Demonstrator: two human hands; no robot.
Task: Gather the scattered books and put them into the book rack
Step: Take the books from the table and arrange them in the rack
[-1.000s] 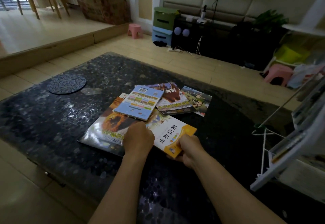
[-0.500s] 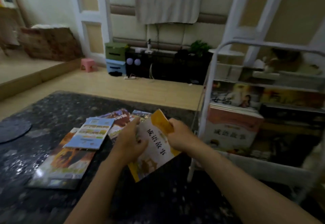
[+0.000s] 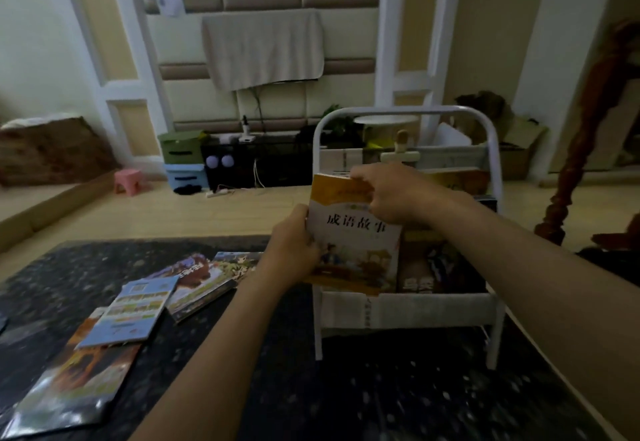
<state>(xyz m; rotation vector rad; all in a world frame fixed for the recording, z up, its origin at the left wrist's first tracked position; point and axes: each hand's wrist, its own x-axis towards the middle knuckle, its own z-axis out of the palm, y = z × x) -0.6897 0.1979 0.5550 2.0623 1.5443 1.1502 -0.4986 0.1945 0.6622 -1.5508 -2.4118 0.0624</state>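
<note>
head view: we see both bare forearms reaching forward over the dark speckled stone table (image 3: 381,399) to a white tubular metal book rack (image 3: 408,307) standing on it. the left hand (image 3: 294,250) grips the left edge of an upright orange-and-white paperback book (image 3: 353,257), fingers curled round that edge. the right hand (image 3: 391,194) comes in from the right with the wrist bent and pinches the book's top edge, knuckles toward us.

the book stands at the left end of the rack's front tier, cover facing us, its lower edge level with the top of the front rail; we cannot tell whether it rests inside. bold dark characters across the cover read 成语故事; the smaller print above is too blurred to read. just right of it a dark-covered book (image 3: 436,267) stands in the same tier, with pale characters at its foot partly hidden by the rail.

left of the rack, more books lie flat and overlapping on the table: a light blue booklet (image 3: 135,309) on a large glossy orange-and-dark picture book (image 3: 79,385), a brown-covered book (image 3: 197,278) and a green-toned book (image 3: 235,264) beyond. their titles are unreadable.
</note>
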